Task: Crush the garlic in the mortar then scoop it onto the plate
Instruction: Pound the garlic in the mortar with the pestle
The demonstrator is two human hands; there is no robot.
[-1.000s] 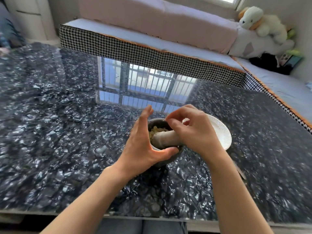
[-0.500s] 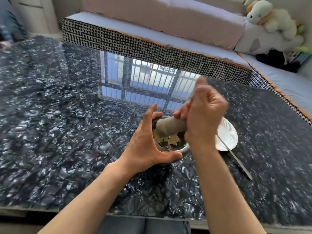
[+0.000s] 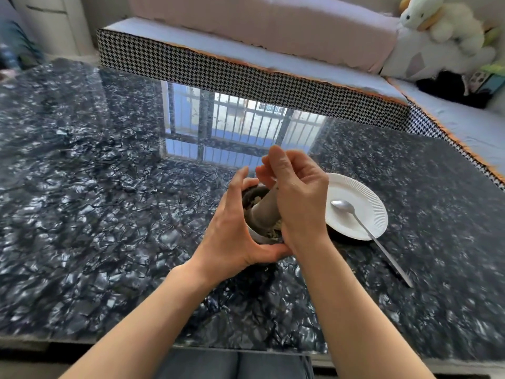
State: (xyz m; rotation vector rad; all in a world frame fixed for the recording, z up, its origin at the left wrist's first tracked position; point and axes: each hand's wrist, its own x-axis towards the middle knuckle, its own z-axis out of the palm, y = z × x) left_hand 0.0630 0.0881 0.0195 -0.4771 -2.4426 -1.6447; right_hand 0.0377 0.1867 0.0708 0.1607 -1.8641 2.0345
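A dark stone mortar [image 3: 252, 193] stands on the black marbled table [image 3: 109, 228], with pale crushed garlic [image 3: 274, 233] inside it. My left hand [image 3: 232, 233] wraps around the mortar's left and near side. My right hand [image 3: 295, 198] grips the top of a grey stone pestle [image 3: 264, 210], which stands nearly upright with its thick end down in the garlic. Just right of the mortar lies a white paper plate [image 3: 366, 214]. A metal spoon [image 3: 366, 231] rests with its bowl on the plate and its handle running off toward the near right.
A bench with houndstooth edging [image 3: 246, 77] runs along the table's far and right sides. Cushions and a white plush toy [image 3: 437, 20] sit at the back right. A bright window reflection [image 3: 232, 129] lies on the tabletop beyond the mortar. My lap shows below the near edge.
The pestle went from lying low across the mortar, up and tilted, to nearly upright and pressed into the garlic. My right hand rose above the mortar. My left hand kept its hold.
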